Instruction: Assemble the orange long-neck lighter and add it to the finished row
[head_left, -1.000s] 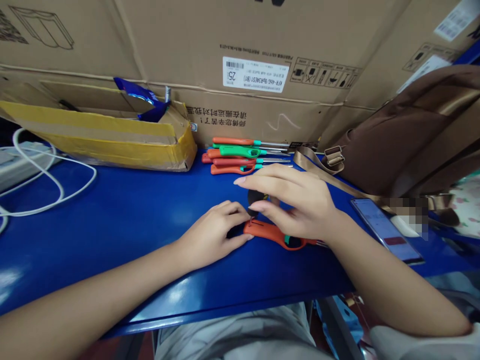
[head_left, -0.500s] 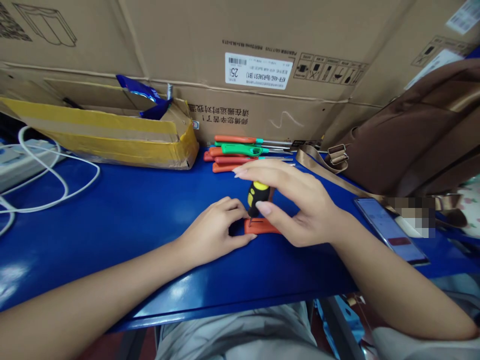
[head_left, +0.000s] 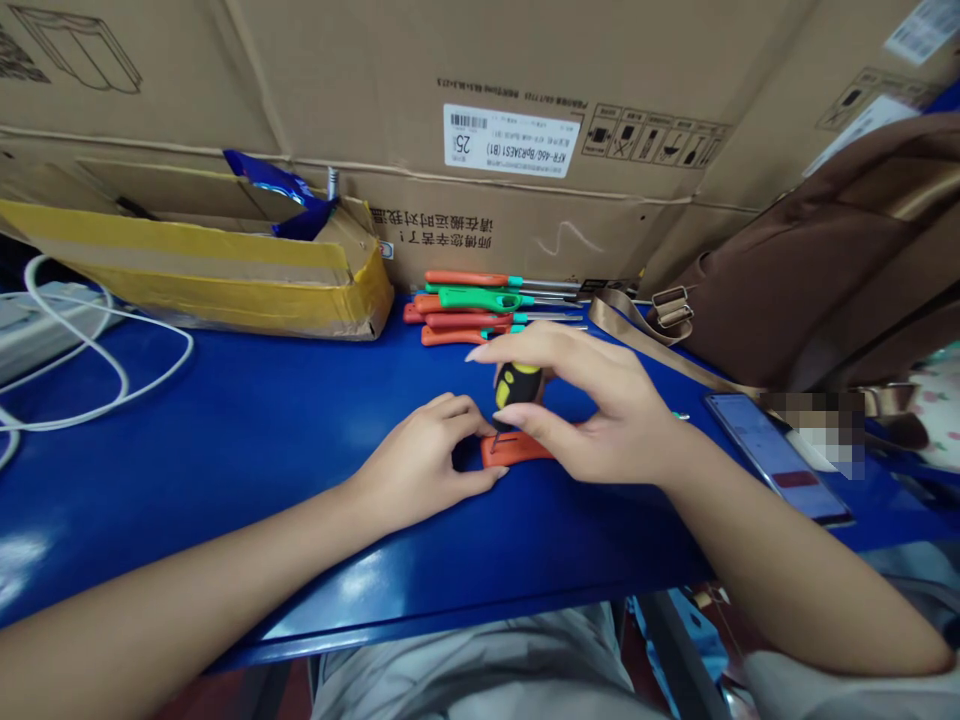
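Note:
My right hand (head_left: 577,405) is closed round the black and yellow handle of a short screwdriver (head_left: 517,386). The screwdriver's thin shaft points down, its tip at the left end of an orange lighter (head_left: 521,448) with a long metal nozzle, lying flat on the blue table (head_left: 300,400). Most of the lighter's middle is hidden under my right hand; a small bit of its nozzle end shows past the wrist. With thumb and fingers, my left hand (head_left: 431,455) pinches the lighter's left end against the table.
Several orange and green long-nozzle lighters (head_left: 480,300) lie in a pile behind my hands. A taped cardboard box (head_left: 300,290) stands back left, near a white cable (head_left: 112,395). At right are a phone (head_left: 780,460) and a brown bag (head_left: 810,260) with its strap.
The screwdriver handle leans a little more, and my right fingers have shifted on it. The orange lighter sits slightly further left in view. My left hand keeps its hold.

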